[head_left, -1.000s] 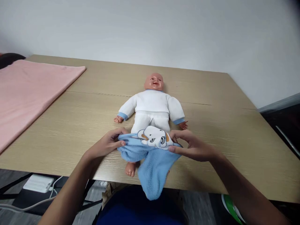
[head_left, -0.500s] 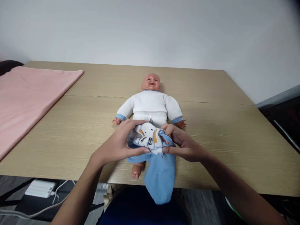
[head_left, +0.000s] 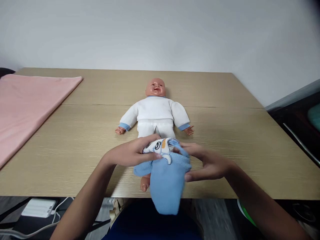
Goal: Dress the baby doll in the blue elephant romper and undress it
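Note:
A small blue fluffy garment (head_left: 167, 190) with a white cartoon face patch hangs between my hands, its lower part drooping past the table's front edge. My left hand (head_left: 133, 151) pinches the patch side, thumb in front and the other fingers partly hidden behind. On the other side, my right hand (head_left: 207, 163) has its thumb at the garment's right edge and its fingertips by the blue loop at the top, thumb and fingers spread apart. Behind the garment a baby doll (head_left: 155, 108) lies on its back in white clothes with blue cuffs. The garment covers most of its legs; one bare foot shows.
A pink cloth (head_left: 32, 103) lies flat on the left of the wooden table (head_left: 82, 143). Below the table's front edge, a white box-shaped device (head_left: 38, 207) with a cable rests at the left. A dark object (head_left: 297, 123) stands by the right edge.
The garment has tipped so that its plain blue side shows more and the patch less. My right thumb has moved down from the patch to the right edge. The camera view has shifted slightly.

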Motion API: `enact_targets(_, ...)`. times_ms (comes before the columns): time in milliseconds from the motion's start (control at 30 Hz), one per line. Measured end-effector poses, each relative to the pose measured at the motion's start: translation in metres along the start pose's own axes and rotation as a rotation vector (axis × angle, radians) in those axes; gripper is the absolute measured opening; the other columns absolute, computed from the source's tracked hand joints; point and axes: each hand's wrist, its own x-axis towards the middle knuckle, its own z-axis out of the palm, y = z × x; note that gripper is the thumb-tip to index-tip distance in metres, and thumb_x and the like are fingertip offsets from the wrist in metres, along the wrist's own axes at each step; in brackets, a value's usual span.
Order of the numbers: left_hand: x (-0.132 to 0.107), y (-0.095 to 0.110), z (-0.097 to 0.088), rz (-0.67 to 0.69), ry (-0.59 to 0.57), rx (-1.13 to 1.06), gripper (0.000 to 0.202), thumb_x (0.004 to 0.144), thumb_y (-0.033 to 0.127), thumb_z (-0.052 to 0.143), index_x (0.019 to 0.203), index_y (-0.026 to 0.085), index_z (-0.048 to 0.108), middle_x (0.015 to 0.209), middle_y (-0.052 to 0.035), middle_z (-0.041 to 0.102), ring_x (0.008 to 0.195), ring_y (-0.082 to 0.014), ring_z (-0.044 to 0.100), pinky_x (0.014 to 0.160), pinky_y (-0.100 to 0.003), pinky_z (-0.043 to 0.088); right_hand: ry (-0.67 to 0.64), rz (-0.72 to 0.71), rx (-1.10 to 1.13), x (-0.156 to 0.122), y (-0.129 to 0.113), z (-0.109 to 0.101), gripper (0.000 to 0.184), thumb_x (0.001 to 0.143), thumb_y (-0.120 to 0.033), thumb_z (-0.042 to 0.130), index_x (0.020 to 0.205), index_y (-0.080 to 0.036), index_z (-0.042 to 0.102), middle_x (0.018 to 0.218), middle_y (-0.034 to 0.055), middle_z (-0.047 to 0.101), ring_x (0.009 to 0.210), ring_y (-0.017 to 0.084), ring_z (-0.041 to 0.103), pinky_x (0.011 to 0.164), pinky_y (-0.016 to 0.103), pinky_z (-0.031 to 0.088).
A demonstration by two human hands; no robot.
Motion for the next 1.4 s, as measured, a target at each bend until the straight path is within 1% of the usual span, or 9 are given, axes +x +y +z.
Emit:
enact_targets(133, 0.004, -0.003, 0.002, 0.068, -0.212, -0.093, 0.046, 0.087, 0.051, 0.094, 0.113, 0.019, 0.076, 0.104, -0.007, 0.079, 0.093, -0.0253, 0.074, 0.081, -0.033, 0.059, 0.106, 0.092, 0.226, 0.001, 0.011, 0.0, 0.057, 0.093, -0.058, 0.088, 0.132, -0.023, 0.066, 0.112, 0.004, 0.069, 0.098, 0.02, 0.068, 0.084, 0.03, 0.057)
enact_targets(300, 0.006, -0.008, 0.004, 0.118, -0.075, -0.033, 0.033, 0.097, 0.042, 0.086, 0.119, 0.019, 0.078, 0.12, -0.0078, 0.079, 0.109, -0.0255, 0.073, 0.098, -0.035, 0.059, -0.119, 0.165, -0.107, 0.011, 0.005, 0.004, 0.046, 0.087, -0.053, 0.094, 0.107, -0.018, 0.071, 0.099, 0.0017, 0.071, 0.091, 0.018, 0.066, 0.084, 0.029, 0.055)
enact_targets(433, 0.003, -0.006, 0.009, 0.05, -0.049, -0.183, 0.039, 0.107, 0.041, 0.073, 0.142, 0.023, 0.069, 0.133, -0.0077, 0.079, 0.121, -0.0262, 0.073, 0.104, -0.037, 0.059, -0.159, -0.016, 0.062, 0.012, -0.002, 0.013, 0.029, 0.101, -0.045, 0.083, 0.093, -0.019, 0.072, 0.103, 0.003, 0.073, 0.092, 0.017, 0.067, 0.086, 0.029, 0.055)
enact_targets(567, 0.003, -0.007, 0.013, 0.003, -0.025, -0.269, 0.039, 0.108, 0.044, 0.071, 0.141, 0.022, 0.069, 0.138, -0.0083, 0.079, 0.122, -0.0259, 0.074, 0.105, -0.038, 0.061, -0.05, 0.183, 0.315, 0.006, -0.001, 0.017, 0.033, 0.11, -0.051, 0.067, 0.1, -0.02, 0.07, 0.09, 0.0, 0.067, 0.083, 0.015, 0.063, 0.079, 0.027, 0.057)
enact_targets(733, 0.005, -0.008, 0.009, 0.015, -0.205, -0.358, 0.068, 0.079, 0.04, 0.101, 0.138, 0.021, 0.073, 0.133, -0.0101, 0.082, 0.124, -0.0332, 0.076, 0.107, -0.044, 0.065, -0.088, 0.325, 0.407, 0.004, -0.006, 0.013, 0.051, 0.09, -0.058, 0.091, 0.118, -0.019, 0.073, 0.099, 0.0009, 0.07, 0.088, 0.017, 0.066, 0.079, 0.027, 0.059)
enact_targets(833, 0.006, -0.007, 0.009, -0.026, -0.226, -0.326, 0.055, 0.081, 0.039, 0.1, 0.127, 0.02, 0.078, 0.125, -0.0109, 0.084, 0.119, -0.0333, 0.079, 0.102, -0.043, 0.067, -0.195, 0.315, 0.289, 0.005, -0.017, 0.012, 0.042, 0.082, -0.049, 0.098, 0.105, -0.02, 0.078, 0.099, 0.0013, 0.076, 0.093, 0.02, 0.07, 0.088, 0.03, 0.06)
enact_targets(967, 0.008, -0.011, 0.011, 0.001, -0.192, -0.375, 0.035, 0.095, 0.032, 0.086, 0.126, 0.019, 0.078, 0.13, -0.0094, 0.083, 0.12, -0.028, 0.078, 0.106, -0.04, 0.063, -0.078, 0.178, 0.265, 0.002, -0.02, 0.021, 0.032, 0.096, -0.046, 0.086, 0.111, -0.02, 0.077, 0.107, 0.004, 0.075, 0.102, 0.021, 0.069, 0.098, 0.034, 0.058)
enact_targets(1133, 0.005, -0.018, 0.011, -0.054, -0.11, -0.491, 0.043, 0.101, 0.036, 0.08, 0.14, 0.02, 0.071, 0.133, -0.0104, 0.082, 0.123, -0.027, 0.077, 0.107, -0.04, 0.063, 0.087, 0.326, 0.421, -0.006, -0.005, 0.034, 0.041, 0.105, -0.059, 0.073, 0.121, -0.021, 0.072, 0.104, 0.0027, 0.07, 0.093, 0.017, 0.065, 0.085, 0.03, 0.059)
enact_targets(1400, 0.003, 0.001, 0.024, -0.093, -0.221, -0.5, 0.047, 0.089, 0.042, 0.092, 0.124, 0.019, 0.071, 0.098, -0.0066, 0.084, 0.078, -0.0226, 0.079, 0.079, -0.036, 0.067, 0.293, 0.408, 0.258, -0.009, -0.026, 0.061, 0.07, 0.079, -0.045, 0.099, 0.137, -0.023, 0.066, 0.119, 0.007, 0.078, 0.103, 0.026, 0.073, 0.089, 0.035, 0.061)
